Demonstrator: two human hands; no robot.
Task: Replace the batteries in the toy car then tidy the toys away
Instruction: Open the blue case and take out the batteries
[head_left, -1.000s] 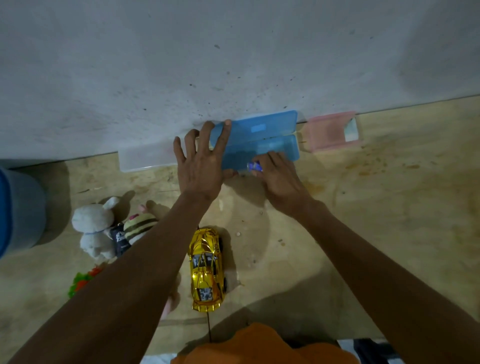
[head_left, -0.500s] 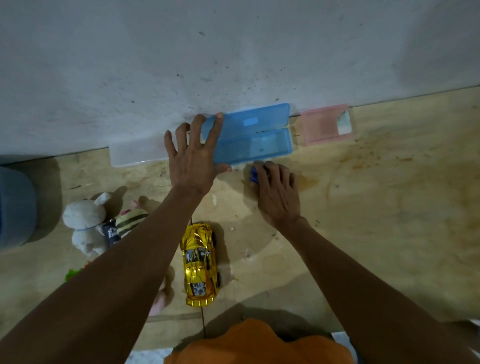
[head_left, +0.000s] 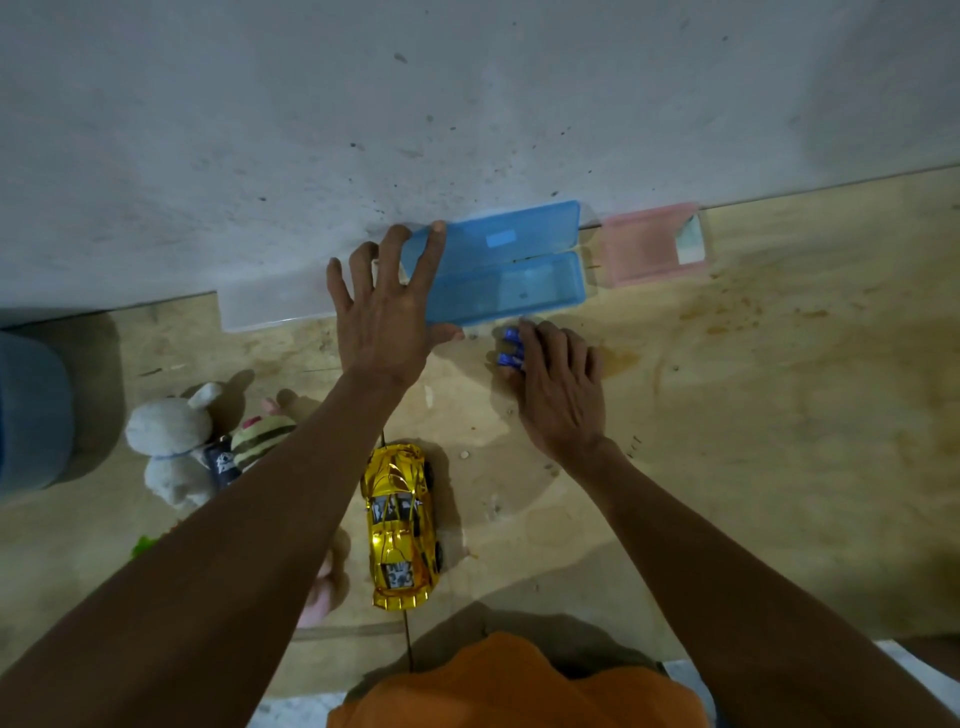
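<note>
A shiny gold toy car (head_left: 400, 525) stands on the floor between my forearms. Against the wall lies an open blue plastic case (head_left: 511, 270), its lid tilted up. My left hand (head_left: 387, 317) rests on the case's left end, fingers spread over the lid and thumb along the front edge. Just in front of the case, my right hand (head_left: 561, 387) grips blue batteries (head_left: 510, 347), whose ends stick out past the fingers.
A clear plastic box (head_left: 270, 306) and a pink box (head_left: 652, 244) flank the blue case along the wall. A white plush rabbit (head_left: 169, 441), a striped plush (head_left: 260, 441) and other small toys lie at the left. A blue-grey container (head_left: 31, 410) stands at the far left.
My right hand has drawn back from inside the blue case toward me, bringing the blue batteries out onto the floor side. My left hand stays on the case.
</note>
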